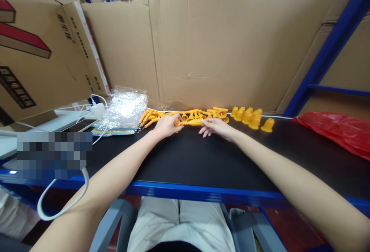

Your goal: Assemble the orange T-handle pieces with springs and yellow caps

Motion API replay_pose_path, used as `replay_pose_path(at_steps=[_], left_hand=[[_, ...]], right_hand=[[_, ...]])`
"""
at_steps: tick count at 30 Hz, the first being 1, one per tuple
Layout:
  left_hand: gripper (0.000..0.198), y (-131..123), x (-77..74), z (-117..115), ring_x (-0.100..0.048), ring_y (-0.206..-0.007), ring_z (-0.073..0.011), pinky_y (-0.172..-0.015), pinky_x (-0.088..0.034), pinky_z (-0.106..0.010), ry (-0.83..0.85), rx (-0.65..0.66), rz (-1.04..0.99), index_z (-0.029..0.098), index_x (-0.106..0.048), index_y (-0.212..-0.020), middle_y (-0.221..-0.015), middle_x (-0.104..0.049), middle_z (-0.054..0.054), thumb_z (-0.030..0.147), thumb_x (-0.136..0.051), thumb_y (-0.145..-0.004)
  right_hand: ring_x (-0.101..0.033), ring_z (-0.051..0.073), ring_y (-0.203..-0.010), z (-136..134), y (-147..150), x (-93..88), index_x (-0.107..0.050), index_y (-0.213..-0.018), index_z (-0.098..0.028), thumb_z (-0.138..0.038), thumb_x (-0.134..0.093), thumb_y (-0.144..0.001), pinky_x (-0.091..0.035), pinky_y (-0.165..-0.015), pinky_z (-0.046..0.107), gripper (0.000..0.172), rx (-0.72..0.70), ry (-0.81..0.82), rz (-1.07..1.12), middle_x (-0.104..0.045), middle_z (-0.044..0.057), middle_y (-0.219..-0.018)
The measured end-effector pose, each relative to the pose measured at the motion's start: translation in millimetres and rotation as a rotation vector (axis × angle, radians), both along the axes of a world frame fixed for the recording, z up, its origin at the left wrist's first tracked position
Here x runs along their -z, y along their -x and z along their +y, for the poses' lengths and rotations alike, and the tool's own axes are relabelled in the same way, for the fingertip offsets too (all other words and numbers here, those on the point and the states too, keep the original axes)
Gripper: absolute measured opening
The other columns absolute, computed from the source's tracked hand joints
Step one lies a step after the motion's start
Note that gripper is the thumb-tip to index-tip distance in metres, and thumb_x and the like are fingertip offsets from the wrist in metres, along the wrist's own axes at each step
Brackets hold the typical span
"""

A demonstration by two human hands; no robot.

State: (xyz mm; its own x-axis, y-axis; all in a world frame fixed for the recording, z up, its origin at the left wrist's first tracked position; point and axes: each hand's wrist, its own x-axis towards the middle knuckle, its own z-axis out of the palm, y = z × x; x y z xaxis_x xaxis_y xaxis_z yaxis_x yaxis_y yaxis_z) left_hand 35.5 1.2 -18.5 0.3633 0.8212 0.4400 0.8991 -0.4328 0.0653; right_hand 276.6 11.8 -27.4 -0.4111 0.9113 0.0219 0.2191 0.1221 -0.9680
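Worktop (pixel 187 159) insp. Yellow stems (pixel 202 113) heaped at rear against cardboard (pixel 219 44); caps (pixel 248 115) grouped apart to the R, prob. kept sorted by type and within reach. L hand (pixel 167 126): grip clenched on one stem (pixel 190 122) at its L end, just in front of heap. R hand (pixel 216 127): fingers half-extended, tips touching same stem's R end, steadying it; grip loose, not clenched. Clear bag (pixel 127 103) lies L of heap.

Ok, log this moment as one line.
left hand: grip on yellow part | right hand: open, fingertips at yellow pile | yellow caps: right of pile
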Motion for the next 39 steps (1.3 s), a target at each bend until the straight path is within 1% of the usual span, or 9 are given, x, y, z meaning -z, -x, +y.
replay_pose_path(at_steps=[5,10,17,20,22,25,27,30,39], left_hand=[[0.031,0.1,0.1,-0.5,-0.063,-0.081,-0.0215,-0.065,-0.041,-0.026,-0.009,0.008,0.002,0.023,-0.055,-0.102,-0.084,-0.066,-0.002,0.043,-0.056,-0.079],[0.031,-0.5,-1.6,-1.7,-0.063,-0.082,-0.0215,-0.066,-0.042,-0.027,0.016,-0.001,0.001,0.023,-0.055,-0.103,-0.086,-0.066,-0.003,0.043,-0.055,-0.08],[0.03,-0.6,-1.7,-1.8,-0.063,-0.082,-0.0213,-0.067,-0.042,-0.027,0.012,0.004,-0.012,0.023,-0.055,-0.103,-0.085,-0.066,-0.002,0.042,-0.055,-0.08],[0.03,-0.1,-0.7,-0.9,-0.062,-0.082,-0.0217,-0.067,-0.042,-0.028,0.004,0.014,-0.018,0.023,-0.056,-0.103,-0.085,-0.066,-0.003,0.042,-0.055,-0.08],[0.03,-0.1,-0.5,-0.6,-0.062,-0.082,-0.0216,-0.067,-0.042,-0.027,0.007,0.01,-0.019,0.023,-0.056,-0.103,-0.085,-0.066,-0.003,0.042,-0.056,-0.079],[0.03,-0.3,-0.6,-0.7,-0.062,-0.082,-0.0211,-0.067,-0.042,-0.027,0.014,0.004,-0.016,0.022,-0.055,-0.103,-0.084,-0.066,-0.003,0.041,-0.055,-0.08],[0.03,-0.5,-0.8,-0.8,-0.062,-0.081,-0.021,-0.066,-0.042,-0.027,0.013,0.006,-0.018,0.022,-0.055,-0.103,-0.084,-0.066,-0.003,0.041,-0.055,-0.08],[0.03,-0.5,-0.9,-0.7,-0.062,-0.081,-0.0209,-0.065,-0.042,-0.026,0.011,0.009,-0.021,0.023,-0.055,-0.102,-0.085,-0.066,-0.002,0.041,-0.055,-0.079],[0.03,-1.1,-1.6,-1.7,-0.062,-0.082,-0.021,-0.066,-0.042,-0.027,0.023,0.001,-0.016,0.023,-0.055,-0.103,-0.086,-0.066,-0.002,0.041,-0.055,-0.079]], right_hand=[[-0.064,0.011,-0.054,0.8,0.3,0.6,-0.051,-0.083,-0.014,-0.034,-0.048,-0.092,-0.046,-0.047,0.019,0.023,-0.004,0.0,-0.002,-0.071,0.01,-0.074],[-0.064,0.011,-0.053,-0.7,0.6,0.0,-0.053,-0.079,-0.014,-0.039,-0.05,-0.09,-0.046,-0.047,0.02,0.027,0.009,-0.012,-0.004,-0.071,0.011,-0.074],[-0.054,0.008,-0.042,4.4,0.0,3.5,-0.054,-0.072,-0.014,-0.048,-0.05,-0.087,-0.041,-0.04,0.019,0.038,0.029,-0.061,-0.044,-0.07,0.011,-0.068],[-0.054,0.008,-0.042,4.3,0.4,3.2,-0.058,-0.08,-0.011,-0.048,-0.048,-0.089,-0.041,-0.039,0.019,0.04,0.05,-0.053,-0.054,-0.07,0.014,-0.074],[-0.059,0.009,-0.048,2.6,0.6,2.1,-0.059,-0.096,-0.009,-0.045,-0.049,-0.089,-0.043,-0.04,0.019,0.039,0.068,-0.034,-0.041,-0.069,0.016,-0.09],[-0.066,0.012,-0.065,-0.3,0.2,0.9,-0.049,-0.125,-0.013,-0.035,-0.058,-0.085,-0.047,-0.044,0.019,0.046,0.07,-0.039,-0.005,-0.058,0.017,-0.12],[-0.067,0.012,-0.07,-1.4,-0.3,0.8,-0.043,-0.132,-0.017,-0.027,-0.061,-0.082,-0.049,-0.047,0.019,0.054,0.067,-0.054,0.005,-0.051,0.017,-0.13],[-0.066,0.012,-0.069,-1.1,-0.6,1.3,-0.046,-0.13,-0.016,-0.023,-0.062,-0.081,-0.051,-0.048,0.019,0.051,0.073,-0.061,-0.009,-0.052,0.017,-0.128],[-0.066,0.012,-0.067,0.7,-1.0,3.1,-0.05,-0.124,-0.015,-0.025,-0.06,-0.083,-0.052,-0.05,0.02,0.044,0.079,-0.052,0.001,-0.058,0.016,-0.119]])
